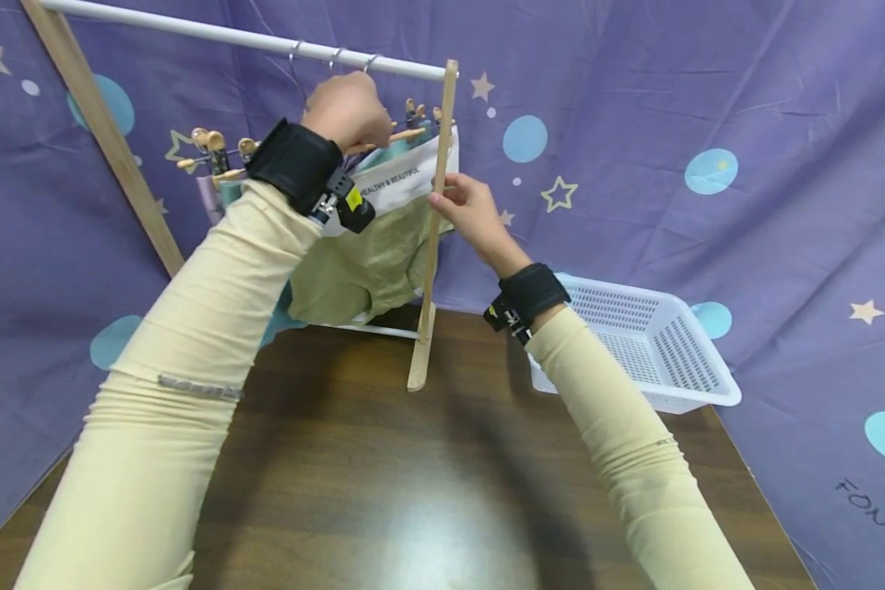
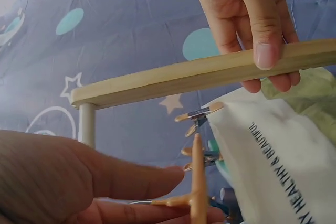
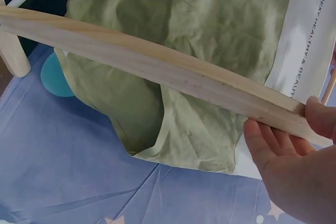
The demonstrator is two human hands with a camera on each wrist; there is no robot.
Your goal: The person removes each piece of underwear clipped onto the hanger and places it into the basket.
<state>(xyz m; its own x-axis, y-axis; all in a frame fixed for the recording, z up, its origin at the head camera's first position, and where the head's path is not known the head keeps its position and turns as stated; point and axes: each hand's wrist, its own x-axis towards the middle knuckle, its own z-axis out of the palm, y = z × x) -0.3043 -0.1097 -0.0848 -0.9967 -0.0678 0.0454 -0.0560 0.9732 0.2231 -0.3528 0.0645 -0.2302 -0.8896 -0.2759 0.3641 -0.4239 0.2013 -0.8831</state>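
Up at the clothes rack, my left hand [image 1: 347, 106] grips a wooden hanger [image 2: 198, 182] just below the white rail [image 1: 192, 29]. From the hanger's clips [image 2: 202, 113] hang green underpants [image 1: 354, 266] with a white waistband [image 1: 406, 182] lettered "HEALTHY & BEAUTIFUL". My right hand [image 1: 474, 211] holds the rack's right wooden post [image 3: 157, 66], thumb on one side and fingers on the other. In the right wrist view the post crosses in front of the green cloth. Metal hooks [image 1: 335, 59] sit over the rail above my left hand.
More hangers with clips and darker clothes [image 1: 229, 192] hang further left, partly hidden by my left arm. A white perforated basket [image 1: 696, 352] stands on the right of the brown wooden table [image 1: 339, 475]. Purple patterned fabric [image 1: 619, 98] hangs behind the rack.
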